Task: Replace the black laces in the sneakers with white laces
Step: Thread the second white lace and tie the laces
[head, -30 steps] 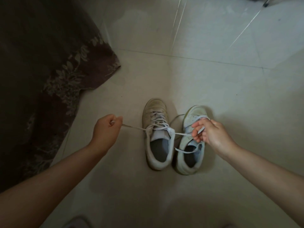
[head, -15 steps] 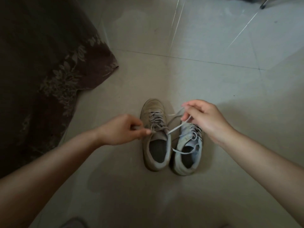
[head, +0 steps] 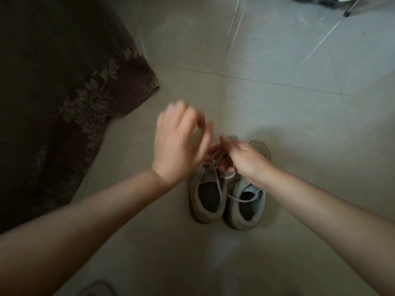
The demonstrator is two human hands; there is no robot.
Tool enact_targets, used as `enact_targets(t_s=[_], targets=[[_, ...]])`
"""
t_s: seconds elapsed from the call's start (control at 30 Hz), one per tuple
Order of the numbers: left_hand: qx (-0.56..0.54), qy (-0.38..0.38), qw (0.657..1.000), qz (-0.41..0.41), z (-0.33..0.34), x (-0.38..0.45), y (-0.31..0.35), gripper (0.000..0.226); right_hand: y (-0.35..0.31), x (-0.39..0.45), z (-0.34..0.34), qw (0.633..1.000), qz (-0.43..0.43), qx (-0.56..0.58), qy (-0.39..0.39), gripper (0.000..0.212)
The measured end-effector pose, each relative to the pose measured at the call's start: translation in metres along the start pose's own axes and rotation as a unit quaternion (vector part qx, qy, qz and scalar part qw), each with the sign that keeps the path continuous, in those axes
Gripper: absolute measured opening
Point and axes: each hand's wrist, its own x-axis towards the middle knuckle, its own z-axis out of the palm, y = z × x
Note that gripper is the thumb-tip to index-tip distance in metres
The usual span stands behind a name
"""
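Since half a second ago both hands have drawn together over the laced part of the left sneaker (head: 206,195); a second ago they were well apart, pulling the white lace (head: 218,180) taut to either side. The camera view has shifted little.

Left to right: a dark patterned cloth (head: 70,86) covers the floor at the left edge. The left hand (head: 178,142) is raised above the left sneaker's toe, back toward the camera, blurred by motion. Its fingers curl loosely downward toward the lace crossing; whether the tips pinch the lace I cannot tell, since blur and the hand itself hide them.

The pair stands side by side on the tiled floor (head: 277,116), heels toward the camera, touching along the inner sides. A strand of white lace runs from the hands down across the left sneaker's opening.

The right hand (head: 243,159) sits just beside the left, over the front of the right sneaker (head: 248,206), fingers curled tight around a loop of the white lace, pinching it. A loose lace end lies across the right sneaker's opening.
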Motion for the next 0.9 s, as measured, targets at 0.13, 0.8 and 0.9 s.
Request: enact_targets(t_s=[0.13, 0.8, 0.9], targets=[[0.010, -0.249, 0.967, -0.051, 0.010, -0.080, -0.015, 0.034, 0.008, -0.003, 0.002, 0.996, 0.030, 0.085, 0.003, 0.051], [0.150, -0.382, 0.903, -0.129, 0.038, -0.081, -0.015, 0.031, -0.008, -0.019, -0.019, 0.975, 0.053, 0.109, -0.188, 0.041], [0.132, -0.370, 0.912, -0.118, 0.037, -0.080, -0.015, 0.030, -0.008, -0.014, -0.017, 0.969, 0.057, 0.151, -0.188, 0.041]])
